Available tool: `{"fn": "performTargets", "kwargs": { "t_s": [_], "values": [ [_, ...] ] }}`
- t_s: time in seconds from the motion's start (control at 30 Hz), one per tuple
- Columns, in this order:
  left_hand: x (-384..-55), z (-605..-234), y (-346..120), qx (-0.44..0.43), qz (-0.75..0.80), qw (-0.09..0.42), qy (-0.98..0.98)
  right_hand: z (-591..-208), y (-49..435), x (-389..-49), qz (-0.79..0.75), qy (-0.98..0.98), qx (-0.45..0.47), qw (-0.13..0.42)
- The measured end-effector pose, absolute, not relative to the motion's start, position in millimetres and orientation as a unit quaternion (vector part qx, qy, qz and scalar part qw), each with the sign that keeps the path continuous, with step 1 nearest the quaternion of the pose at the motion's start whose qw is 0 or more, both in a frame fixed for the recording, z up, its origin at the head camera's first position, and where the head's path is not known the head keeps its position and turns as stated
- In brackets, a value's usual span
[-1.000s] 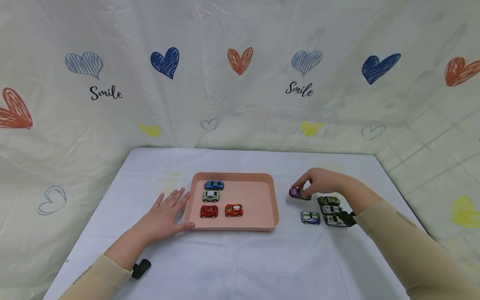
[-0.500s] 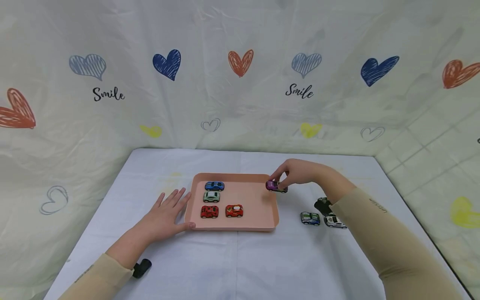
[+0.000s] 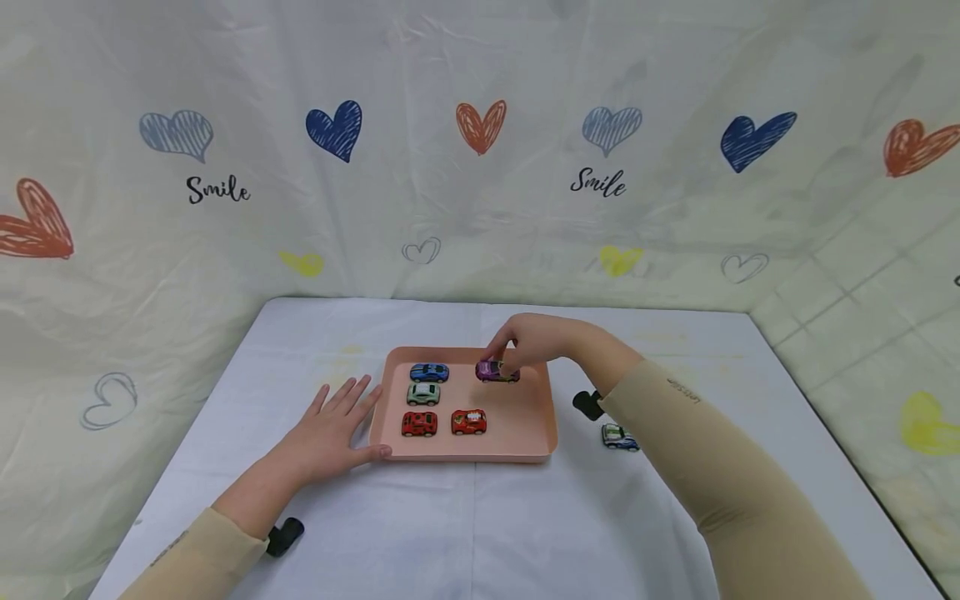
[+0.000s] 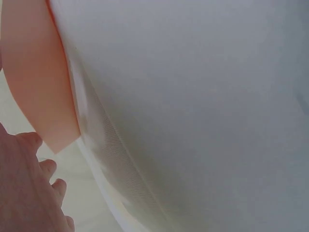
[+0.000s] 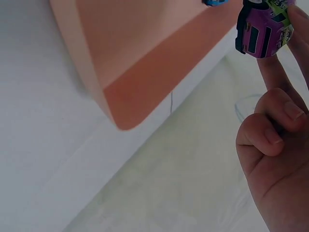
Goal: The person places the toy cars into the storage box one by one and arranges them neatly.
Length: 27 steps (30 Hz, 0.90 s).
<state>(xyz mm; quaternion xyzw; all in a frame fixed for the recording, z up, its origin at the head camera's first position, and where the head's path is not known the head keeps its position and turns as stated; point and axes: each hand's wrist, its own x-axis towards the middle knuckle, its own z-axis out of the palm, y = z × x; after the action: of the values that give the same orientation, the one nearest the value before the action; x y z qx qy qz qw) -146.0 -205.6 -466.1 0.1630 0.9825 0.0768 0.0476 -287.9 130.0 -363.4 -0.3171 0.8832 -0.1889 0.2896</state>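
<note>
My right hand (image 3: 534,340) pinches a purple toy car (image 3: 497,372) between thumb and fingers, over the back right part of the pink tray (image 3: 517,425). In the right wrist view the purple toy car shows green markings, and the other fingers are curled below it. My left hand (image 3: 326,433) lies spread with straight fingers at the tray's left edge, its thumb at the front left corner. Inside the tray, a blue toy car (image 3: 429,372) sits behind a pale green toy car (image 3: 423,394). Two red toy cars, one left (image 3: 419,424) and one right (image 3: 468,422), stand nearer the front.
A white, blue and green toy car (image 3: 619,437) stands on the white-covered table (image 3: 420,525) right of the tray. My right sleeve (image 3: 697,442) hides the other cars there. A cloth backdrop (image 3: 525,225) with printed hearts hangs behind the table.
My right hand has carried the purple toy car leftward from the table, across the tray's right rim, to above the tray. My left hand has stayed in place.
</note>
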Motion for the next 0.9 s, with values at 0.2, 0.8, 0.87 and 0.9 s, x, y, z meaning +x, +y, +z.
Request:
{"fn": "performTargets", "kwargs": {
  "t_s": [0.2, 0.8, 0.87, 0.9],
  "values": [
    [-146.7, -465.6, -207.6, 0.171, 0.083, 0.041, 0.981, -369.7, 108.3, -287.9, -0.189, 0.878, -0.319, 0.301],
    [-146.7, -463.3, -206.0, 0.164, 0.074, 0.048, 0.982, -410.8, 71.4, -285.5, -0.153, 0.886, -0.285, 0.332],
    [-146.8, -462.5, -206.1, 0.164, 0.071, 0.048, 0.983, -412.7, 69.2, -284.7, -0.151, 0.886, -0.287, 0.332],
    [-146.9, -462.4, -206.2, 0.163, 0.071, 0.048, 0.983, -413.6, 68.2, -284.7, -0.150, 0.886, -0.288, 0.332]
  ]
}}
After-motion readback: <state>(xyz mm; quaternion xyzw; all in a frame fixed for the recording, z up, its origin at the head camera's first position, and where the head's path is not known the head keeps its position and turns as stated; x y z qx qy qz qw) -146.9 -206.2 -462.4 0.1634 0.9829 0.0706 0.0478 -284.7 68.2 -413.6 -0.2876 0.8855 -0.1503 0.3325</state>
